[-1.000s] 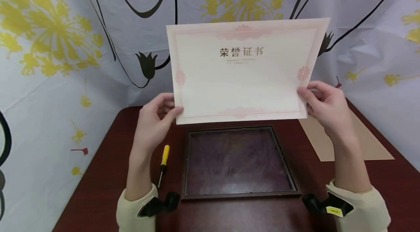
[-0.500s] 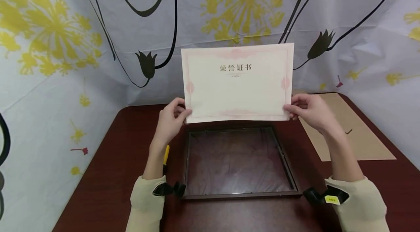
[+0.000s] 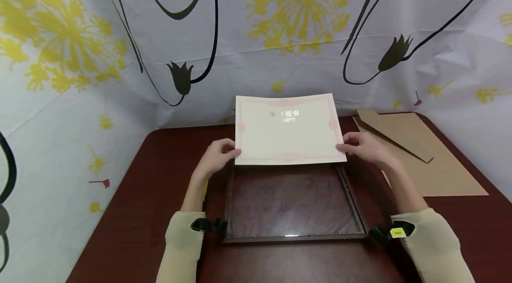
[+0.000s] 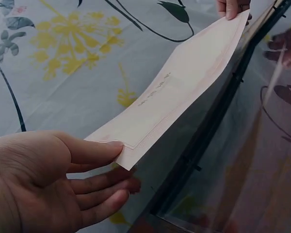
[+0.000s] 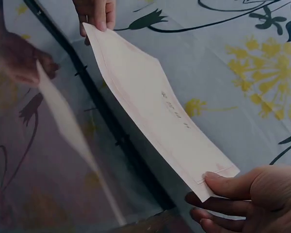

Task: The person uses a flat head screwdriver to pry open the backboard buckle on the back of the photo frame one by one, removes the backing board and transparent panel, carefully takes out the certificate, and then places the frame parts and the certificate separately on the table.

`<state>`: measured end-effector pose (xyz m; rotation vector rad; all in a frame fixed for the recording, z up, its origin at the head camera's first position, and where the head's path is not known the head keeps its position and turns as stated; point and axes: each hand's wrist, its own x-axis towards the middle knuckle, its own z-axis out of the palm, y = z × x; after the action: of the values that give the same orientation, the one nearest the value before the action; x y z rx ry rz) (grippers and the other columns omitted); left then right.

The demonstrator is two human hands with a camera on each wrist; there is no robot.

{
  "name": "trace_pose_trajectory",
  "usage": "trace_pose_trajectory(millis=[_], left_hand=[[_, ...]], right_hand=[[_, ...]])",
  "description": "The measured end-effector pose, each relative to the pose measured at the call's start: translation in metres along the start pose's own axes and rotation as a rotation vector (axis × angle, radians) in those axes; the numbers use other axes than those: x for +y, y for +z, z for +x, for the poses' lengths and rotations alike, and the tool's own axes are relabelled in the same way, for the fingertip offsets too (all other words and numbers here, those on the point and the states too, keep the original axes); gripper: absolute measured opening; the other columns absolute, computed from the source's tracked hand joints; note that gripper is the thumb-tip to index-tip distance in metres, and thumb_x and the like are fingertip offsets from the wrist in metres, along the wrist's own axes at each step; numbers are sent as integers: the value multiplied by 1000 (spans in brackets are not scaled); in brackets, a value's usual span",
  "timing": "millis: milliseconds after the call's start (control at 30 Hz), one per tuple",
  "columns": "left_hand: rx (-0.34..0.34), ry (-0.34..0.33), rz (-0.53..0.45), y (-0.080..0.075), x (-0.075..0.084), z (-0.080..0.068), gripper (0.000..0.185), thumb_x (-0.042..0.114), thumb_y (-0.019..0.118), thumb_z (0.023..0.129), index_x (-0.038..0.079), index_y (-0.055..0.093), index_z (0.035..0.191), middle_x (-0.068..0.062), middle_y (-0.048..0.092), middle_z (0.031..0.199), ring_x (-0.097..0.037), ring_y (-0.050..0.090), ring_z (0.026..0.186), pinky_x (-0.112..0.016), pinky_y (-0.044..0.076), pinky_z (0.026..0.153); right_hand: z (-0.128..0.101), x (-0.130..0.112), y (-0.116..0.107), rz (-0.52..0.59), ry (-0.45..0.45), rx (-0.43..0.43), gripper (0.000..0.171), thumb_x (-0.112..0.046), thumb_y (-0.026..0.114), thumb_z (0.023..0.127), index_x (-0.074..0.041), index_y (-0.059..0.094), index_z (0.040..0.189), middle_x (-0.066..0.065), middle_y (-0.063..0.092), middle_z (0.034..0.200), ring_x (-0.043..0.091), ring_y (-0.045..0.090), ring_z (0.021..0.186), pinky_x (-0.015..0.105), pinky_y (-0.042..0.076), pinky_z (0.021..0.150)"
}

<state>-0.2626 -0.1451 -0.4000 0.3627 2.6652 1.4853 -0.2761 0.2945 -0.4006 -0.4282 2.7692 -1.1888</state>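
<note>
A cream certificate (image 3: 288, 141) with a pink border and shiny Chinese characters is held tilted over the far side of a dark picture frame (image 3: 296, 239). My left hand (image 3: 216, 157) pinches its lower left corner, thumb on the printed face. At the lower right corner, my right hand (image 3: 365, 146) grips it the same way. Both wrist views show the sheet (image 4: 184, 82) bowing slightly between the hands. The frame lies flat with a clear pane (image 3: 294, 203) inside it, and the right wrist view shows the certificate mirrored in the pane.
A brown backing board (image 3: 452, 178) with a raised stand flap (image 3: 390, 134) lies on the table at the right. A yellow-handled screwdriver (image 3: 206, 189) is mostly hidden behind the left forearm. Patterned cloth (image 3: 296, 69) hangs behind the dark red table (image 3: 132, 212).
Both hands have carried the certificate down and away, tipping it back from nearly upright over the frame's far edge. The board's stand flap has come into view; the left forearm now covers most of the screwdriver.
</note>
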Motion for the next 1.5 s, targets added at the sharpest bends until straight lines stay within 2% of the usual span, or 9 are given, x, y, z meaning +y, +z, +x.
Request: trace_pose_trajectory(millis=[133, 333, 500, 767, 1000, 1200, 1367, 1500], left_hand=[[-18, -43, 34, 6, -4, 1, 19, 20, 68, 99, 4, 66, 109, -10, 61, 99, -23, 46, 75, -34, 39, 65], [-41, -80, 51, 10, -12, 2, 19, 20, 67, 99, 3, 66, 109, -11, 62, 109, -24, 50, 87, -35, 42, 72], [-39, -92, 41, 10, -16, 1, 19, 20, 66, 100, 3, 66, 108, -11, 62, 104, -24, 50, 83, -35, 43, 70], [-72, -99, 15, 12, -14, 2, 20, 21, 67, 99, 3, 66, 107, -10, 66, 99, -23, 59, 86, -36, 47, 72], [-109, -128, -49, 17, -17, 4, 19, 16, 66, 99, -2, 64, 107, -11, 71, 92, -21, 66, 78, -36, 55, 76], [-120, -132, -95, 21, -20, 6, 27, 8, 63, 99, -8, 62, 121, -17, 72, 99, -23, 68, 81, -38, 56, 80], [-138, -110, -122, 24, -21, 8, 36, 4, 61, 100, -10, 57, 133, -20, 71, 103, -26, 70, 84, -38, 57, 82], [-179, -81, -86, 27, -20, 8, 36, 5, 59, 101, -9, 57, 134, -20, 70, 110, -29, 69, 93, -40, 55, 85]], right_hand=[[3, 9, 6, -45, -23, -6, 20, -24, 70, 97, -5, 66, 96, 4, 60, 90, 19, 47, 83, 29, 36, 70], [5, 15, 10, -19, -46, -29, 16, -19, 69, 98, -3, 65, 96, 5, 63, 92, 19, 50, 87, 28, 39, 74], [4, 18, 11, 40, -41, -54, 17, -17, 67, 99, -1, 63, 96, 7, 61, 84, 19, 53, 80, 28, 41, 71], [-2, 23, 8, 196, 13, -134, 22, -14, 64, 100, 6, 56, 96, 9, 62, 76, 19, 62, 70, 32, 54, 67], [-6, 24, 5, 232, 53, -203, 28, -20, 60, 103, 6, 50, 97, 16, 61, 74, 28, 69, 67, 36, 55, 63], [-5, 25, 4, 195, 66, -188, 30, -23, 59, 104, 6, 51, 98, 14, 66, 72, 23, 64, 60, 32, 50, 58], [-6, 26, 2, 179, 90, -145, 29, -21, 61, 103, 6, 52, 96, 9, 57, 68, 18, 54, 56, 30, 44, 52], [-7, 29, 1, 198, 104, -115, 27, -19, 61, 103, 7, 52, 100, 6, 54, 70, 15, 51, 56, 28, 43, 52]])
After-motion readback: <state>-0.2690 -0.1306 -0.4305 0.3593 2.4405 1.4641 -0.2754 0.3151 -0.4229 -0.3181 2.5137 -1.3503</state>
